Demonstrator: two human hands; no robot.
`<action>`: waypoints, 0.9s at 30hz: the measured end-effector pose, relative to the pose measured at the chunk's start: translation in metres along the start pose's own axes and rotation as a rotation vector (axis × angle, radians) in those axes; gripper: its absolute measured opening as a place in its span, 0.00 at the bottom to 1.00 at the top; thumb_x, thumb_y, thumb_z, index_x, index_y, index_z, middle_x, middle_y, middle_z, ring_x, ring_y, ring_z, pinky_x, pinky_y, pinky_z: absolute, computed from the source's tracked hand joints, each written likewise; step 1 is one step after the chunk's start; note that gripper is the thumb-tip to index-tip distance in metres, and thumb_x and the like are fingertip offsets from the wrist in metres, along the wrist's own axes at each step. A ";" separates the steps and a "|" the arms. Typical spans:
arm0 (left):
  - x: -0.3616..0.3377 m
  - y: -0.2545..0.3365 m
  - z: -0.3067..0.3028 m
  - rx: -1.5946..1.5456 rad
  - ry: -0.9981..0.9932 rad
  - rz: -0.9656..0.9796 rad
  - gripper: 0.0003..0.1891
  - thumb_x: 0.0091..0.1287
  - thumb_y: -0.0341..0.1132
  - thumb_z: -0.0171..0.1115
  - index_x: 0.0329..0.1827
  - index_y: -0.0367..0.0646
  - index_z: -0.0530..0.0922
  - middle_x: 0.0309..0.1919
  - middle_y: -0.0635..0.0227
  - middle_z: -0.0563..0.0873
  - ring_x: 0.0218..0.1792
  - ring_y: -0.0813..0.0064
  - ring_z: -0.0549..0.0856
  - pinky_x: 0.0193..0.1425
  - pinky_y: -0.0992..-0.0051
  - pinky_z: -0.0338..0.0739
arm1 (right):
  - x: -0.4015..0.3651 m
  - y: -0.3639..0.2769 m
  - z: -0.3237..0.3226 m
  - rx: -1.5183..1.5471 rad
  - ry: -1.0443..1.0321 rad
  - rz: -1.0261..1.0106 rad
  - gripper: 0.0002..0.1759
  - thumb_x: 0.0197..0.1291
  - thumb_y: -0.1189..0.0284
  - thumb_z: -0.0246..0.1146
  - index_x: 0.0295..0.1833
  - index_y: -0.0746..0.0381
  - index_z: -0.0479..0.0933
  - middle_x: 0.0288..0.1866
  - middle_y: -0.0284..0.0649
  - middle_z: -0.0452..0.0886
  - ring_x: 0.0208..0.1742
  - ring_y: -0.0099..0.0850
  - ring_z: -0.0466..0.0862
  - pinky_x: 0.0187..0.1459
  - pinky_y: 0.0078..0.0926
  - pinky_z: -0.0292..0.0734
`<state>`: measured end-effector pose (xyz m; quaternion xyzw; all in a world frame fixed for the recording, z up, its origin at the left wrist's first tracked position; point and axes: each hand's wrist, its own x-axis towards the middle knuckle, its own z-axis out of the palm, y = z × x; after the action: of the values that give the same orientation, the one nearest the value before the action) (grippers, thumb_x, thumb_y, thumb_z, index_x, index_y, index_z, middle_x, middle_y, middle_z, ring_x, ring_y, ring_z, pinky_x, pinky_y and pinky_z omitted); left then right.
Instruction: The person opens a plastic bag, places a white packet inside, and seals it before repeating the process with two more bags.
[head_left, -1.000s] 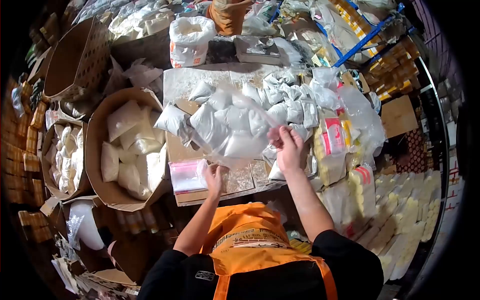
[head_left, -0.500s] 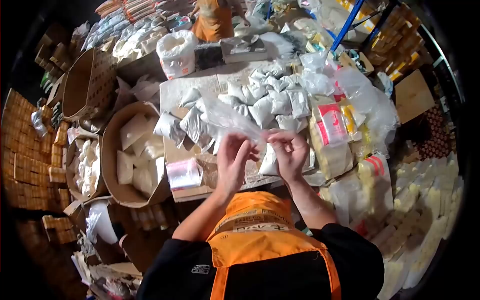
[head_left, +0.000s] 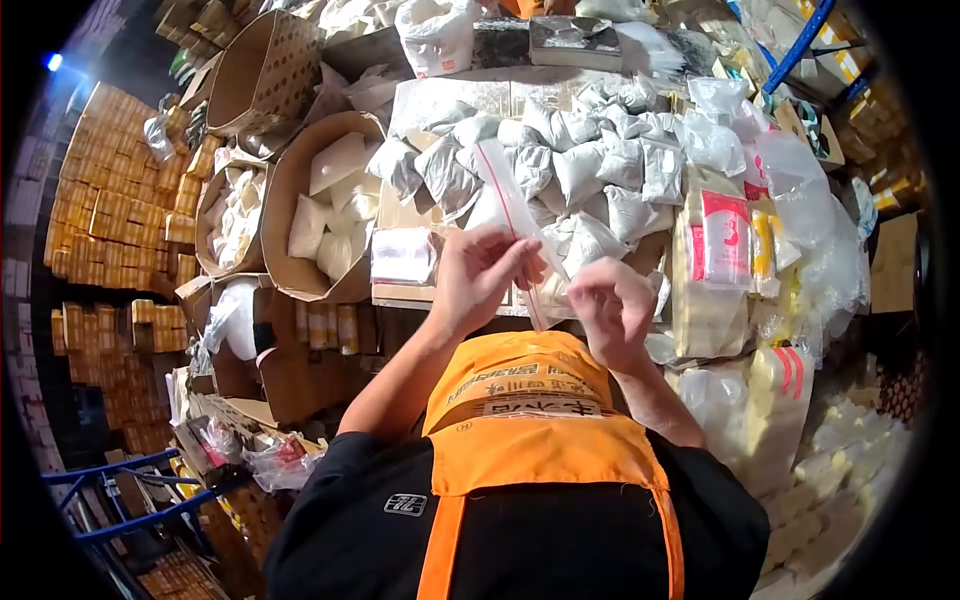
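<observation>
My left hand [head_left: 490,275] pinches a clear plastic zip bag [head_left: 498,185] with a red line along its seal. The bag hangs at a tilt, its upper end standing out above the fingers and its lower end reaching toward the orange apron. Close to the bag's right edge, my right hand [head_left: 613,308] is curled with its fingers bent in; whether it grips anything is hidden. Beyond both hands, several filled pale pouches [head_left: 580,172] lie heaped on the table [head_left: 430,102]. A stack of clear bags [head_left: 403,256] rests left of my left hand.
Large cardboard boxes with filled white pouches, one a round-sided box [head_left: 282,245], stand at the left. Packs of plastic bags, including a red-and-clear pack [head_left: 722,240], lie at the right. A white sack [head_left: 436,38] and a dark tray [head_left: 574,42] are at the back.
The bag has turned from lying across both hands to a steep tilt in my left hand. My right hand has moved away from my left and curled. The view has shifted.
</observation>
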<state>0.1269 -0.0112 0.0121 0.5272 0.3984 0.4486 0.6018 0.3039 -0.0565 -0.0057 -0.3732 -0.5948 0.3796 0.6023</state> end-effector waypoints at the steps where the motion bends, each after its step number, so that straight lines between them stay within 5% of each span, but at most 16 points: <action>1: -0.003 -0.001 0.004 0.152 0.025 0.034 0.07 0.66 0.27 0.63 0.33 0.31 0.81 0.25 0.63 0.86 0.23 0.83 0.81 0.27 0.81 0.75 | 0.003 -0.002 0.002 0.139 0.046 0.123 0.04 0.58 0.76 0.65 0.35 0.66 0.77 0.30 0.35 0.81 0.30 0.18 0.80 0.34 0.15 0.74; 3: -0.008 -0.003 0.014 0.440 0.109 0.155 0.05 0.59 0.26 0.69 0.31 0.33 0.82 0.24 0.64 0.85 0.21 0.84 0.80 0.25 0.82 0.73 | 0.017 -0.007 0.009 0.290 0.041 0.294 0.09 0.58 0.74 0.67 0.39 0.66 0.76 0.34 0.32 0.79 0.33 0.16 0.78 0.37 0.14 0.74; 7: -0.004 -0.002 0.016 0.611 0.108 0.361 0.05 0.57 0.24 0.68 0.32 0.33 0.79 0.24 0.63 0.84 0.25 0.81 0.83 0.28 0.80 0.76 | 0.039 0.012 0.027 0.052 0.055 0.219 0.13 0.55 0.70 0.70 0.29 0.62 0.71 0.23 0.26 0.71 0.25 0.12 0.69 0.26 0.12 0.64; 9: -0.003 0.001 0.012 0.369 0.009 0.356 0.05 0.59 0.24 0.66 0.33 0.33 0.78 0.26 0.64 0.84 0.26 0.82 0.83 0.30 0.80 0.78 | 0.044 0.019 0.026 0.179 0.034 0.295 0.14 0.56 0.69 0.69 0.28 0.61 0.70 0.22 0.26 0.70 0.24 0.12 0.68 0.25 0.12 0.63; 13: -0.004 -0.001 -0.005 -0.211 -0.115 -0.083 0.10 0.68 0.35 0.63 0.39 0.35 0.77 0.29 0.67 0.83 0.30 0.82 0.82 0.33 0.83 0.77 | 0.045 0.019 0.036 0.398 -0.037 0.426 0.13 0.63 0.68 0.63 0.29 0.60 0.69 0.22 0.26 0.71 0.23 0.12 0.69 0.22 0.12 0.62; 16: -0.001 0.006 -0.013 -0.159 -0.152 0.015 0.09 0.69 0.34 0.62 0.37 0.36 0.75 0.28 0.67 0.82 0.29 0.80 0.83 0.33 0.81 0.78 | 0.052 0.000 0.046 0.475 -0.091 0.425 0.12 0.68 0.68 0.57 0.31 0.61 0.71 0.23 0.27 0.72 0.22 0.12 0.69 0.23 0.12 0.64; 21: 0.002 0.019 -0.029 -0.311 -0.092 0.015 0.09 0.69 0.34 0.62 0.35 0.37 0.76 0.26 0.67 0.84 0.26 0.83 0.82 0.30 0.83 0.77 | 0.065 -0.007 0.062 0.169 -0.126 0.308 0.14 0.71 0.66 0.52 0.33 0.61 0.71 0.22 0.27 0.72 0.22 0.13 0.70 0.24 0.12 0.65; 27: -0.001 0.032 -0.058 -0.458 -0.199 0.055 0.11 0.73 0.36 0.56 0.37 0.36 0.78 0.26 0.69 0.82 0.27 0.81 0.81 0.33 0.80 0.78 | 0.072 -0.032 0.085 0.294 -0.197 0.260 0.10 0.66 0.68 0.60 0.36 0.62 0.70 0.25 0.30 0.73 0.25 0.16 0.75 0.27 0.13 0.71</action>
<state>0.0675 0.0052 0.0366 0.4292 0.2109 0.4892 0.7294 0.2200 -0.0056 0.0557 -0.3162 -0.5357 0.5714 0.5353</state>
